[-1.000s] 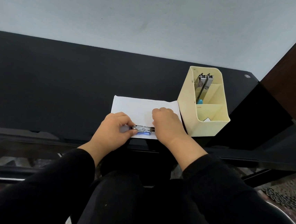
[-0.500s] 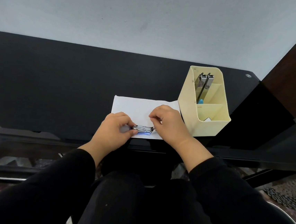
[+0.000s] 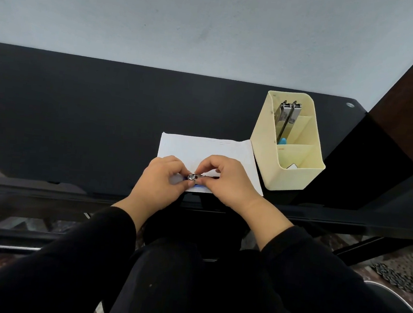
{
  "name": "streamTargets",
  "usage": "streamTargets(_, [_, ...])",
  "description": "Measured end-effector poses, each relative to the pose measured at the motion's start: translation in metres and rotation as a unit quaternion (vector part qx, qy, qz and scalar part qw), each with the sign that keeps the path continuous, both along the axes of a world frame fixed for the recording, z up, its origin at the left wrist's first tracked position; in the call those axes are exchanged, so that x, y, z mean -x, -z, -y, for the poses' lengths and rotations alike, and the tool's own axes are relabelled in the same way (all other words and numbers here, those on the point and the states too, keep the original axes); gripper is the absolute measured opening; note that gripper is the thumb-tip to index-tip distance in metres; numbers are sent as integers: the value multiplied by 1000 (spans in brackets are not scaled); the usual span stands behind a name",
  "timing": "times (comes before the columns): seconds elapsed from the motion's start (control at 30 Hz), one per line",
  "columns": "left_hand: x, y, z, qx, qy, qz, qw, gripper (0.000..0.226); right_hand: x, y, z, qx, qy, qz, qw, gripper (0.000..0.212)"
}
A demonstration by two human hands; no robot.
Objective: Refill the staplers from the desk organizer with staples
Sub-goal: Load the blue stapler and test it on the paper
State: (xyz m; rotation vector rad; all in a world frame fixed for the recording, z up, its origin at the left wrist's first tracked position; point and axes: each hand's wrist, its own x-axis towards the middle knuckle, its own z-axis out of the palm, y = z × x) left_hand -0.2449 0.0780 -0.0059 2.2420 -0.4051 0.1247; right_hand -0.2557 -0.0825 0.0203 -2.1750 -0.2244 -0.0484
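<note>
At the near edge of the desk (image 3: 78,118) the left hand (image 3: 163,178) gripped the small stapler (image 3: 194,177) over the paper sheet (image 3: 201,145); the right hand (image 3: 227,181) had slid along it to pinch beside the left fingers (image 3: 181,172). Probably its magazine was closing; farther back, other staplers (image 3: 286,118) waited in the organizer (image 3: 289,177).

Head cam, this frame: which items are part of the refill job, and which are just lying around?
In the job: blue-and-metal stapler, gripped by left hand and pinched by right hand; desk organizer; upright staplers in its back compartment.
Lying about: white sheet under the hands; small white item in the front compartment, unidentifiable; black desk.
</note>
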Motion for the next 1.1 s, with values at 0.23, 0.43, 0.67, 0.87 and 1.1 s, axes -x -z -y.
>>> streamTargets(0.23, [0, -1, 0, 0, 6, 5, 1000, 15, -2, -2, -1, -28, 21, -16, 999, 27])
streamTargets(0.43, [0, 0, 0, -3, -1, 2, 1000, 10, -4, -4, -3, -3, 25, -14, 1000, 25])
streamTargets(0.67, [0, 0, 0, -11, -4, 8, 1000, 9, -2, -4, -3, 1, 26, -20, 999, 23])
streamTargets(0.87, [0, 0, 1, -3, -8, 3, 1000, 9, -2, -4, -1, -7, 27, -50, 998, 30])
streamTargets(1.1, [0, -1, 1, 1, -8, 5, 1000, 10, 3, -1, -2, 38, 9, -51, 998, 36])
